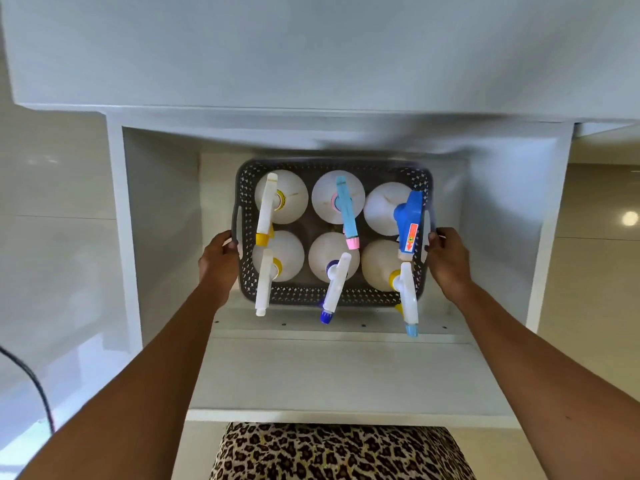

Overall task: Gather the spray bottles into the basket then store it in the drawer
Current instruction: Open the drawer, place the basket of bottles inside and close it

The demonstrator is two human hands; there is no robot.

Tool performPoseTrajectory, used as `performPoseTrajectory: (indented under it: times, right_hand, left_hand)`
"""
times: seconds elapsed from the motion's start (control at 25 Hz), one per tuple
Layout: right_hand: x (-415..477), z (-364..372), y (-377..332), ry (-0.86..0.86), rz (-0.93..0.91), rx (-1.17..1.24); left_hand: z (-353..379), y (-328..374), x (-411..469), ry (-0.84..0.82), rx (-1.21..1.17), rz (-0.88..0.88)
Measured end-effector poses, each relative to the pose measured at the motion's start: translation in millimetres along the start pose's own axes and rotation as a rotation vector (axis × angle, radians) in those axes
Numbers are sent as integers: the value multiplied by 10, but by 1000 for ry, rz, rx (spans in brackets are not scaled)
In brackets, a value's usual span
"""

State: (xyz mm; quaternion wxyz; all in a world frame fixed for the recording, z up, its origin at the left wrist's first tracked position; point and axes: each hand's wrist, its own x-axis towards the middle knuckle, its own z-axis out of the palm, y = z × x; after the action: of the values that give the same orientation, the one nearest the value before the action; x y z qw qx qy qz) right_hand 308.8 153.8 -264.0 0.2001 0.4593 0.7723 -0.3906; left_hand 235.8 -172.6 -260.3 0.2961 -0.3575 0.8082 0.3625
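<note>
leopard-print cloth [341, 452] is seen nearest the lens. both arms are stretched forward; the left hand [219, 258] and right hand [447, 259] are closed on the side rims of the dark basket [332, 295]. six spray bottles [332, 256] are stood in it, inside the open white drawer [332, 375].

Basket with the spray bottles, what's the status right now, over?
Left hand and right hand grip the basket sides. Six spray bottles inside, basket in the open drawer. Nothing blocking.
</note>
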Motion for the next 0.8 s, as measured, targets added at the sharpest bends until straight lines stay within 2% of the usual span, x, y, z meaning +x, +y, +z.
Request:
performPoseTrajectory:
  times: [0.12,0.28,0.44,0.56,0.64,0.8]
  right_hand:
    - [-197,-109,-14,24,-77,-67]
    - [-609,-216,-7,85,-158,-76]
    - [-1127,-143,-10,141,-279,-36]
    - [-1676,9,43,156,-504,-53]
    - [-2036,138,131,186,-648,-149]
    - [-2642,387,506,236,-779,-450]
  left_hand:
    - [-44,-55,-320,67,70,33]
    - [-122,-131,-911,98,130,170]
    - [-199,-249,-1494,44,188,473]
    - [-233,-499,-1848,34,259,634]
    - [-243,-718,-2012,50,343,713]
    - [-242,-1191,-2244,25,502,843]
